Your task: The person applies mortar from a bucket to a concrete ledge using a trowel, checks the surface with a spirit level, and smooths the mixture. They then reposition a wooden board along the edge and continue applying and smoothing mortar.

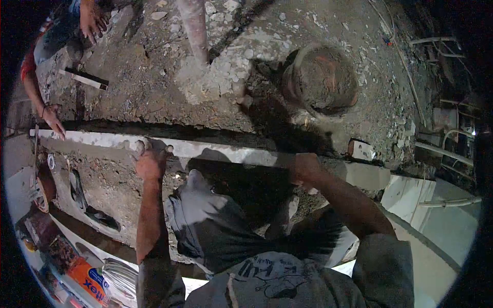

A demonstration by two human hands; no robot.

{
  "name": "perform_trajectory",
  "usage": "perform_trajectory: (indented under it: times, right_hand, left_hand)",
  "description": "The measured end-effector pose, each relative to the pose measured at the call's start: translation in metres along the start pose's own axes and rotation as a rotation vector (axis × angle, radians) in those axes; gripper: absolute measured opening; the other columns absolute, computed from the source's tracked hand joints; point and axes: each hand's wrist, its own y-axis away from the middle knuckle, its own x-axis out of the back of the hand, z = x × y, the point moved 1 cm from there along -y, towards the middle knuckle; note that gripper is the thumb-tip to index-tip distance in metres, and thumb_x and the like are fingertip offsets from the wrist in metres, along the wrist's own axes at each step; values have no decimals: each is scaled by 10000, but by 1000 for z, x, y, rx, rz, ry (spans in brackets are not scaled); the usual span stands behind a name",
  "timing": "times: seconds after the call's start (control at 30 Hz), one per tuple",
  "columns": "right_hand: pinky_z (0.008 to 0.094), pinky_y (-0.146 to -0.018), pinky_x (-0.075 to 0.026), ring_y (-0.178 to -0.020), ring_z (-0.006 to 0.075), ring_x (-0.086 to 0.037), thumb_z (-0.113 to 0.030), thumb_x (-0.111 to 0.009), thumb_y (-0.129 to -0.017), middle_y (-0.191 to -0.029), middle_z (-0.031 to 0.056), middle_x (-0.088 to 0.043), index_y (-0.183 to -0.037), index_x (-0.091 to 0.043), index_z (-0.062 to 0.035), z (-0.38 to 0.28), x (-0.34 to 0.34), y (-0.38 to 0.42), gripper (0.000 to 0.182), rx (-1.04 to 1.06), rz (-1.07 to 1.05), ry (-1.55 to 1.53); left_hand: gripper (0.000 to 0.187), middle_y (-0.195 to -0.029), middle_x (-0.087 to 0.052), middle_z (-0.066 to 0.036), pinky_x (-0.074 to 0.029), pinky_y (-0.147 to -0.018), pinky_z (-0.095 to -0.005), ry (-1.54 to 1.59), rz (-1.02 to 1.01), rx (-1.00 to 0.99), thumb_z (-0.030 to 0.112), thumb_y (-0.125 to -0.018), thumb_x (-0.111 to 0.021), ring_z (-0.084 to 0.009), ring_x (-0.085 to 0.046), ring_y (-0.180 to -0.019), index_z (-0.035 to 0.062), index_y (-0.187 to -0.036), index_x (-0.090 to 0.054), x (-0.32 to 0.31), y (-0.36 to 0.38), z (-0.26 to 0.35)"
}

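A long, pale straight bar [226, 152], smeared with grey mud or mortar, lies crosswise in front of my knees. My left hand [150, 163] is closed over its near edge, left of the middle, with knuckles up. Farther right, my right hand [305, 168] grips the same bar, its fingers curled down and partly hidden. A co-worker's hand [53, 120] reaches to the bar's left end, fingers stretched out. Dark, damp soil runs along both sides of the bar.
A bucket of mortar [328, 77] stands ahead right, beyond a dusty post [194, 31]. A short rectangular tube [84, 78] lies far left. Flip-flops [102, 217], coiled cable [120, 277] and an orange bag [87, 280] are at left. A broken tile [362, 150] sits right.
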Motion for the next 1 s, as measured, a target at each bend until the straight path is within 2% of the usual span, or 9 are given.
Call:
perform_trajectory:
  times: [0.1, 0.17, 0.3, 0.4, 0.6, 0.7, 0.8, 0.9, 1.0]
  right_hand:
    - [398, -614, -511, -757, 250, -635, -232, -595, -725, -800, 108, -623, -826, -654, -47, -24, 42, 3, 219, 36, -37, -16]
    - [387, -598, -516, -749, 251, -636, -219, -589, -719, -799, 123, -624, -801, -665, -37, -57, 81, 0, 213, -194, -227, -25]
    - [403, -599, -516, -745, 253, -634, -216, -596, -723, -799, 145, -624, -817, -664, -24, -73, 78, -21, 224, -26, -258, 84]
    - [407, -600, -516, -729, 260, -632, -196, -608, -713, -808, 153, -627, -819, -666, -25, -86, 78, -29, 209, -171, -332, -41]
    - [427, -591, -516, -712, 303, -632, -197, -639, -705, -765, 134, -615, -818, -664, -32, -113, 68, -33, 202, -31, -212, -11]
    - [423, -582, -517, -702, 307, -633, -185, -653, -696, -737, 135, -600, -832, -651, -30, -122, 75, -20, 206, 9, -12, -41]
    - [414, -566, -515, -678, 300, -633, -153, -648, -681, -729, 146, -595, -897, -608, -12, -121, 99, 5, 261, 9, 83, -53]
    - [395, -569, -514, -673, 295, -634, -123, -622, -686, -704, 169, -584, -947, -559, 11, -110, 125, 26, 299, -79, 11, -146]
    - [387, -587, -511, -672, 303, -628, -105, -610, -681, -691, 180, -574, -970, -527, 17, -68, 97, 21, 325, -134, 302, -372]
  left_hand:
    - [903, -1290, -479, -144, -121, -1086, -489, 13, 14, 24, 684, -732, -487, -254, -399, -1248, 96, -1386, -284, 3, 5, 5]
    - [940, -1360, -380, -185, -104, -1089, -483, -4, -5, 32, 700, -723, -481, -289, -359, -1273, 86, -1398, -250, 12, 10, 9]
    - [956, -1395, -309, -210, -100, -1088, -479, 1, -24, 31, 709, -711, -482, -315, -318, -1293, 77, -1392, -259, 14, 13, 11]
    - [960, -1412, -268, -221, -104, -1088, -474, 34, 180, -20, 707, -703, -494, -322, -273, -1314, 71, -1386, -268, 7, 13, 10]
    - [956, -1396, -293, -227, -145, -1078, -480, 38, 168, -23, 682, -718, -503, -337, -280, -1303, 34, -1377, -259, 12, 12, 11]
    - [946, -1385, -309, -230, -163, -1072, -480, 90, -51, 0, 672, -726, -503, -341, -296, -1292, 20, -1370, -267, 17, 11, 11]
    - [944, -1389, -300, -231, -156, -1075, -478, 28, 75, -26, 668, -725, -507, -339, -299, -1292, 21, -1369, -268, 18, 14, 13]
    - [953, -1394, -292, -235, -140, -1079, -477, 77, 31, -16, 676, -724, -500, -339, -288, -1299, 20, -1372, -259, 22, 18, 14]
    - [961, -1396, -289, -237, -114, -1085, -473, 52, 146, -3, 690, -727, -479, -331, -273, -1309, 21, -1377, -246, 19, 18, 15]
